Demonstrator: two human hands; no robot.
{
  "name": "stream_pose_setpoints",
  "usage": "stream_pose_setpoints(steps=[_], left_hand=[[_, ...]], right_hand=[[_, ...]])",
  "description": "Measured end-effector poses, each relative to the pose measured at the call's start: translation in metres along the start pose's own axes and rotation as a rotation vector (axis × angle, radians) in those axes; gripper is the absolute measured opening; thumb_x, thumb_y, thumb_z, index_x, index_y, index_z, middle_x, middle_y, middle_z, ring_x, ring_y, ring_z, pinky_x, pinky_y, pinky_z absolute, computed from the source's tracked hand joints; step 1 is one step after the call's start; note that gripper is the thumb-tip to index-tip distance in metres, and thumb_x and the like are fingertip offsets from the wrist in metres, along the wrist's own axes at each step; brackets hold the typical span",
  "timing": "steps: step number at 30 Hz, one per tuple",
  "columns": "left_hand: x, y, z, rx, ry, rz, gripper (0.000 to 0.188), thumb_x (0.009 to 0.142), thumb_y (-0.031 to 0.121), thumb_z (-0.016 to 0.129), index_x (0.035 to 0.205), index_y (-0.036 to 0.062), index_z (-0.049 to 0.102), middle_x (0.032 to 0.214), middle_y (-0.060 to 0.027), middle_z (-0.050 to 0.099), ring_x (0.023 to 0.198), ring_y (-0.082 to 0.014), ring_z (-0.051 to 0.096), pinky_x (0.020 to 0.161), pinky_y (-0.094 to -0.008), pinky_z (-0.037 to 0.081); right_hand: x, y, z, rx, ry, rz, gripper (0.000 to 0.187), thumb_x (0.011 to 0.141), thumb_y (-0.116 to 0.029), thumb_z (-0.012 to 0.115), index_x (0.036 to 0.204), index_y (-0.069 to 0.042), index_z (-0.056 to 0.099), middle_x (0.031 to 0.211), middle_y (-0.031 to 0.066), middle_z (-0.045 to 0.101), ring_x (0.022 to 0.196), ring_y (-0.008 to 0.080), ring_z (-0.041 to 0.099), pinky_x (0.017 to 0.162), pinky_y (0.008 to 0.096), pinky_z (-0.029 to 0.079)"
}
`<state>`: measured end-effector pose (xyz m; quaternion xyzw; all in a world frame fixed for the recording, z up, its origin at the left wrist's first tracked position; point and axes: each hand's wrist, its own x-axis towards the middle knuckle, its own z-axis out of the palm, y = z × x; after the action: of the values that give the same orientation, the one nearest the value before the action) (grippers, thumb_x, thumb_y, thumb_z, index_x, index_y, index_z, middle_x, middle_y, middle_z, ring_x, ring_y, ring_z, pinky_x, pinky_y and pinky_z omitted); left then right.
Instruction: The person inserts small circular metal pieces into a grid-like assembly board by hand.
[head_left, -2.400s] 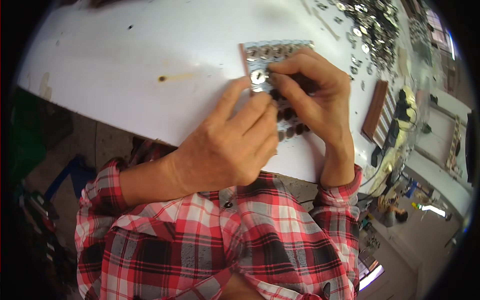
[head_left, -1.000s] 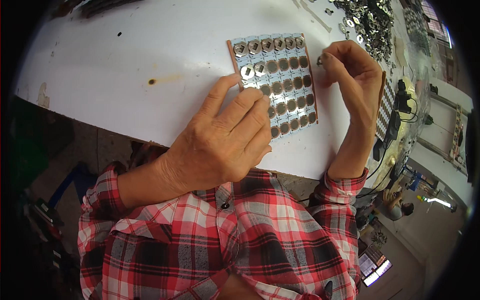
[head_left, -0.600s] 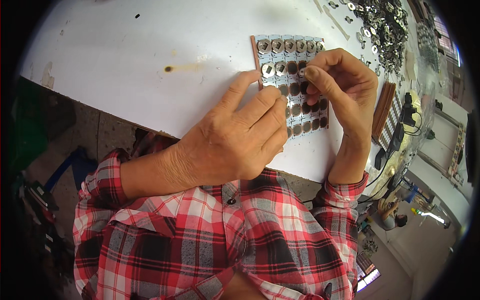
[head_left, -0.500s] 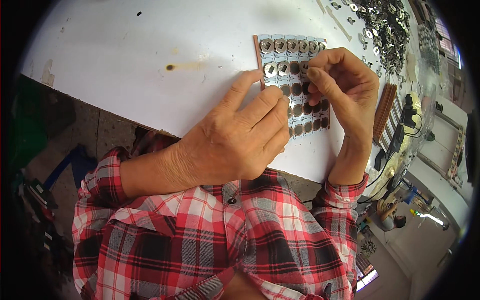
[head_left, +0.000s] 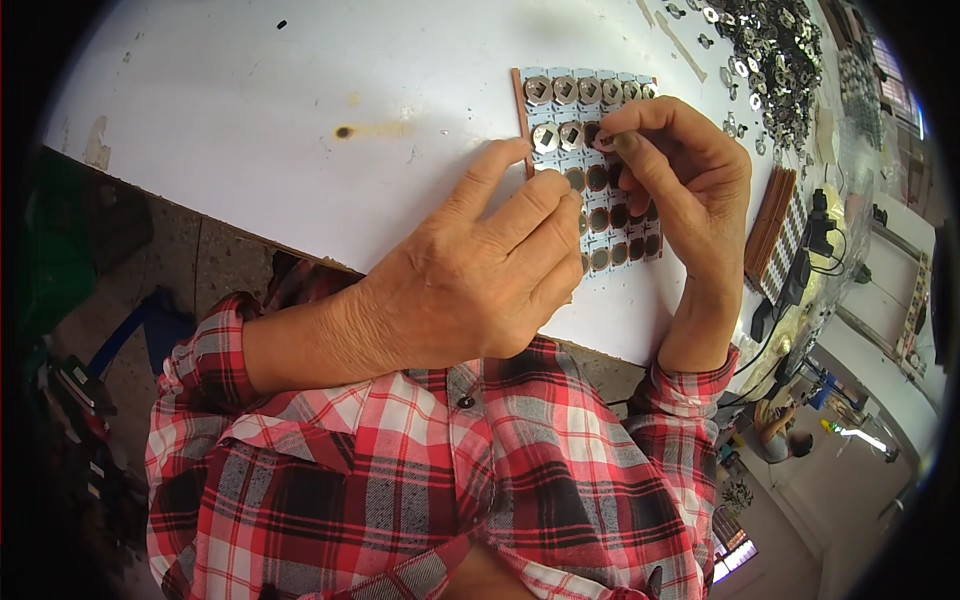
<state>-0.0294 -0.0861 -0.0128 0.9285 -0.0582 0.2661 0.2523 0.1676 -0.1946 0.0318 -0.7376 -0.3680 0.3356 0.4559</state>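
Head view: right hand (head_left: 690, 182) pinches small round silvery metal disc (head_left: 604, 141) at second row of pale-blue rectangular circuit panel (head_left: 562, 113) on smooth white tabletop (head_left: 240, 150). Left hand (head_left: 480, 265) unclenched, fingers loosely spread at panel's left edge.

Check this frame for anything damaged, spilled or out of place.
The white tabletop has a dark spot with a yellowish smear, like a burn or stain, left of the light-blue panel. A small black piece lies alone farther back, well away from the heaped metal parts.
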Motion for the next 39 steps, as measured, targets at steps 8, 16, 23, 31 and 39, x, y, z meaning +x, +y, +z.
stream_pose_setpoints(steps=[8, 16, 23, 31, 39], left_hand=[[0.000, -0.001, 0.002, -0.002, 0.002, 0.001, 0.046, 0.062, 0.023, 0.086, 0.095, -0.0056, 0.071, 0.112, -0.0205, 0.069, 0.114, -0.0353, 0.065, 0.104, -0.0596, 0.052], [0.000, 0.000, 0.001, 0.006, 0.004, 0.002, 0.046, 0.061, 0.023, 0.086, 0.095, -0.0052, 0.071, 0.112, -0.0205, 0.070, 0.113, -0.0354, 0.066, 0.104, -0.0593, 0.052], [0.000, -0.001, 0.003, -0.014, 0.012, -0.001, 0.046, 0.061, 0.022, 0.086, 0.094, -0.0052, 0.071, 0.112, -0.0209, 0.070, 0.112, -0.0355, 0.066, 0.103, -0.0596, 0.052], [0.000, -0.001, 0.002, -0.008, 0.010, -0.002, 0.045, 0.062, 0.022, 0.087, 0.094, -0.0050, 0.071, 0.113, -0.0210, 0.069, 0.115, -0.0366, 0.066, 0.104, -0.0589, 0.052], [0.005, -0.001, 0.000, -0.061, -0.007, -0.034, 0.052, 0.064, 0.022, 0.085, 0.104, -0.0070, 0.072, 0.119, -0.0213, 0.069, 0.120, -0.0375, 0.064, 0.106, -0.0579, 0.051]], right_hand=[[0.000, 0.000, 0.002, -0.045, 0.029, -0.030, 0.013, 0.099, 0.000, 0.068, 0.112, 0.002, 0.073, 0.090, -0.0009, 0.072, 0.072, 0.0015, 0.058, 0.062, 0.0181, 0.046], [-0.001, 0.003, 0.002, -0.077, -0.012, -0.046, 0.011, 0.101, -0.003, 0.071, 0.111, -0.002, 0.075, 0.088, -0.0050, 0.071, 0.067, -0.0015, 0.053, 0.057, 0.0160, 0.040], [-0.002, -0.003, 0.005, -0.299, 0.024, -0.126, 0.013, 0.102, 0.000, 0.067, 0.110, -0.004, 0.076, 0.087, -0.0061, 0.069, 0.068, -0.0014, 0.050, 0.058, 0.0163, 0.039], [-0.002, -0.002, 0.016, -0.272, 0.072, -0.117, 0.012, 0.101, 0.001, 0.069, 0.111, -0.002, 0.074, 0.084, -0.0042, 0.068, 0.067, -0.0006, 0.053, 0.057, 0.0163, 0.040], [0.000, 0.008, 0.012, -0.249, 0.106, -0.196, 0.010, 0.096, 0.004, 0.073, 0.105, 0.002, 0.075, 0.089, -0.0022, 0.068, 0.079, 0.0013, 0.061, 0.066, 0.0173, 0.046]])
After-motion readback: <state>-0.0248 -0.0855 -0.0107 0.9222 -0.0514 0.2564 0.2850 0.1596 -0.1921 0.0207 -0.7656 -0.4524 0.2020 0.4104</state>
